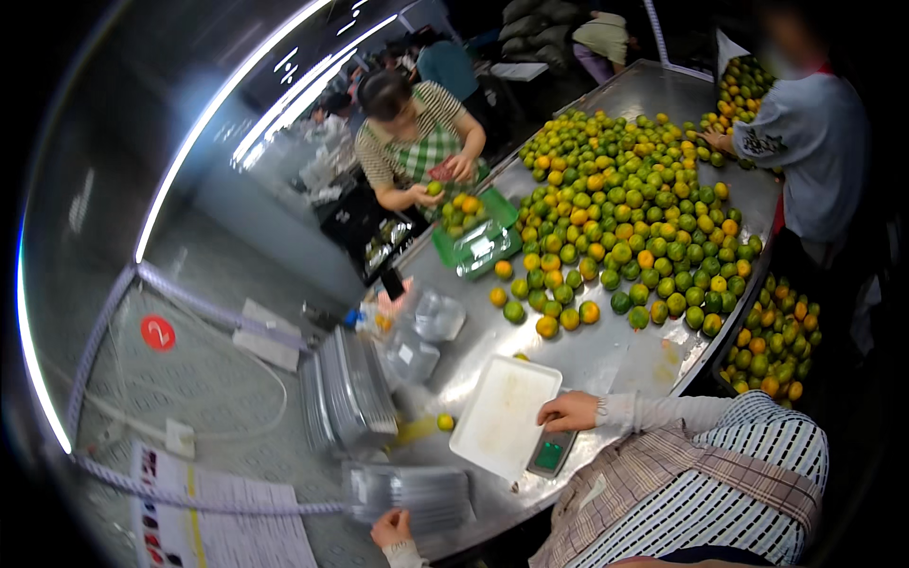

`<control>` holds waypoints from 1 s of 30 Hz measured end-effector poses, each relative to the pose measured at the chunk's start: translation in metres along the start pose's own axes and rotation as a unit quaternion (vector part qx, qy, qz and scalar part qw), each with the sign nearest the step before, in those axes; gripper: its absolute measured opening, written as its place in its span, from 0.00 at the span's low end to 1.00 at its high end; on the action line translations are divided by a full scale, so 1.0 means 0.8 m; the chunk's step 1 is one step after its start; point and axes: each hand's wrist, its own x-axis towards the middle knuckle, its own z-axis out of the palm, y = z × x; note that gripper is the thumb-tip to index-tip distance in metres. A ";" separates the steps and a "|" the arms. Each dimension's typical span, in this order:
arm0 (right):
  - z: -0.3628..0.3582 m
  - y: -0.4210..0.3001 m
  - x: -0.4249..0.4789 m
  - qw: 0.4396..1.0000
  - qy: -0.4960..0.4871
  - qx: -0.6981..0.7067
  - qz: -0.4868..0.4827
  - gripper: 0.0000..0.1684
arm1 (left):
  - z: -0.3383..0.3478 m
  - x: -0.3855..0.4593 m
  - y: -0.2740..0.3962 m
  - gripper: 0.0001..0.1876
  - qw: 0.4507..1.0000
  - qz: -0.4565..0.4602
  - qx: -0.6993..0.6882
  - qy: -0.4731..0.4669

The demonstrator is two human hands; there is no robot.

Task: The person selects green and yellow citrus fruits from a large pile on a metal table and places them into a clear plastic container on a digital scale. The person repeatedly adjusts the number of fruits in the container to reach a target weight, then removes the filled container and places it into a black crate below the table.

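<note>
My right hand [570,411] rests over the edge of a white plastic tray [501,419]. The tray sits flat with only faint stains on it, on top of a digital scale [550,454] whose green display shows past the tray's edge. At the lower left, my left hand [392,529] is at the near side of a stack of clear plastic clamshell containers [412,493]. Its fingers are bent, and whether they grip a container is unclear. One green-yellow mandarin [445,422] lies just left of the tray.
A large heap of mandarins [625,213] covers the steel table [483,341]. Taller container stacks [348,390] stand left. Across the table, a person [419,142] holds a mandarin over a green basket [469,245]. Another person [809,142] reaches into mandarins at right. A full crate [770,348] stands beside the table.
</note>
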 end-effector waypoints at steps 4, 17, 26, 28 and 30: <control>-0.078 0.090 -0.065 0.984 0.164 0.002 0.068 0.20 | 0.013 0.031 -0.044 0.18 0.996 0.061 -0.065 -0.011; -0.201 0.155 -0.108 0.812 0.393 -0.278 0.330 0.46 | 0.065 0.061 -0.060 0.14 0.949 -0.004 0.305 0.080; -0.227 0.213 -0.080 0.767 0.346 -0.335 0.425 0.44 | -0.015 -0.037 0.169 0.11 0.838 0.168 -0.008 0.520; -0.224 0.197 -0.065 0.780 0.331 -0.319 0.425 0.41 | 0.040 -0.034 0.193 0.10 0.881 0.203 0.179 0.388; -0.227 0.178 -0.058 0.781 0.322 -0.312 0.434 0.38 | 0.127 -0.009 0.213 0.08 0.834 0.369 -0.019 0.410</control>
